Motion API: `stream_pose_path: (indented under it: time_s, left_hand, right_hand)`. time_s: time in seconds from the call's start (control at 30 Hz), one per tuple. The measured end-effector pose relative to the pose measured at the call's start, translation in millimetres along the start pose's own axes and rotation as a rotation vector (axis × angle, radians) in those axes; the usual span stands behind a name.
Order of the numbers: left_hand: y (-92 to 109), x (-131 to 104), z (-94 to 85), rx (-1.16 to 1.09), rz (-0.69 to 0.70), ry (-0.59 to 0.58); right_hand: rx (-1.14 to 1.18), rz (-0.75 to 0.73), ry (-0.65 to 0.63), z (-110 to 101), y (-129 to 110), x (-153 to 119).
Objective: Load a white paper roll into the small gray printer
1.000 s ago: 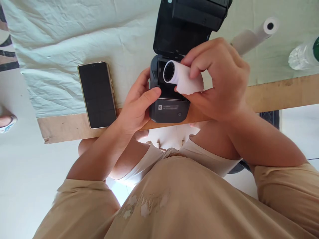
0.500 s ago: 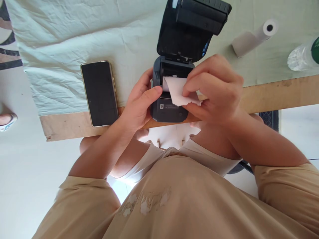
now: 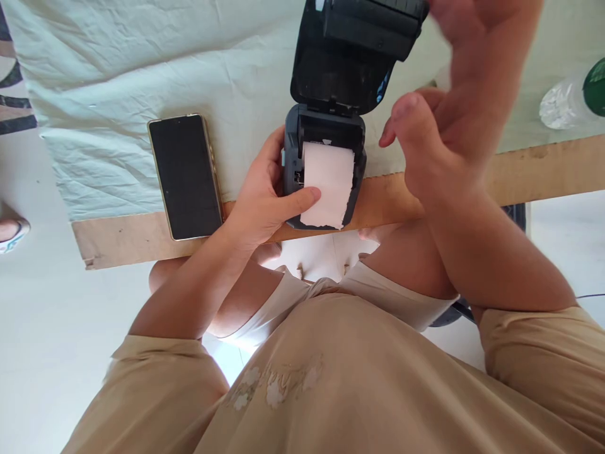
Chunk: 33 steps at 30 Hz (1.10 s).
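Observation:
A small dark printer [image 3: 293, 129] lies at the table's front edge, its black lid [image 3: 340, 69] swung up and back. White paper [image 3: 331, 173] comes out of the compartment and lies flat over the printer's front. My left hand [image 3: 265, 202] grips the printer's left side, its thumb pressing on the paper. My right hand [image 3: 454, 120] is raised at the lid's right, its fingers apart and some of them blurred; its upper fingers reach the lid's top right corner, and whether they touch it is unclear.
A phone [image 3: 186, 176] lies left of the printer on the pale green cloth [image 3: 118, 82]. A clear bottle with a green part [image 3: 567, 104] is at the far right. Bare wooden edge [image 3: 539, 167] runs along the front. A foot [image 3: 9, 230] shows at far left.
My right hand has let go of the paper and moved up to the lid's right side, now hiding most of the spare paper roll. The paper has dropped flat, and my left thumb is on it.

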<state>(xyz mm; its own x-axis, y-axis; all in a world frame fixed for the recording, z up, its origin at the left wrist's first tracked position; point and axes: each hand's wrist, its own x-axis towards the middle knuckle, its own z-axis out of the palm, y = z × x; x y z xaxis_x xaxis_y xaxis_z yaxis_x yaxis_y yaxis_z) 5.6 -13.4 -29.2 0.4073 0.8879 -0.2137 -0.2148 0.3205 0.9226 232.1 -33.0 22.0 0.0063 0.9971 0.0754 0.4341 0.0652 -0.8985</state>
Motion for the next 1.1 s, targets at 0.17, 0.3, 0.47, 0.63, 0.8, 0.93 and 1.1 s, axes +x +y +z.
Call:
stream_pose_path:
  time_s: [0.17, 0.3, 0.47, 0.63, 0.8, 0.93, 1.1]
  left_hand:
    - [-10, 6, -7.0, -0.01, 0.061, -0.041]
    - [-13, 4, -6.7, -0.023, 0.058, -0.041]
    - [-2, -4, -2.2, 0.015, 0.06, -0.018]
    - [1, -6, 3.0, 0.024, 0.062, 0.036]
    - [-14, 2, -4.1, 0.033, 0.164, 0.004]
    - [-22, 6, -10.4, 0.007, 0.197, -0.04]
    - [-27, 10, -13.2, -0.054, 0.264, -0.104]
  right_hand:
    - [-0.112, -0.385, 0.105, 8, 15, 5]
    - [-0.199, -0.459, -0.064, 9, 26, 4]
    - [-0.062, -0.357, -0.199, 9, 30, 3]
    - [0.154, -0.153, -0.363, 15, 39, 8]
    - [0.176, -0.109, -0.414, 14, 41, 11]
    - [0.188, -0.106, -0.428, 12, 39, 12]
    - [0.154, -0.086, -0.435, 12, 40, 12]
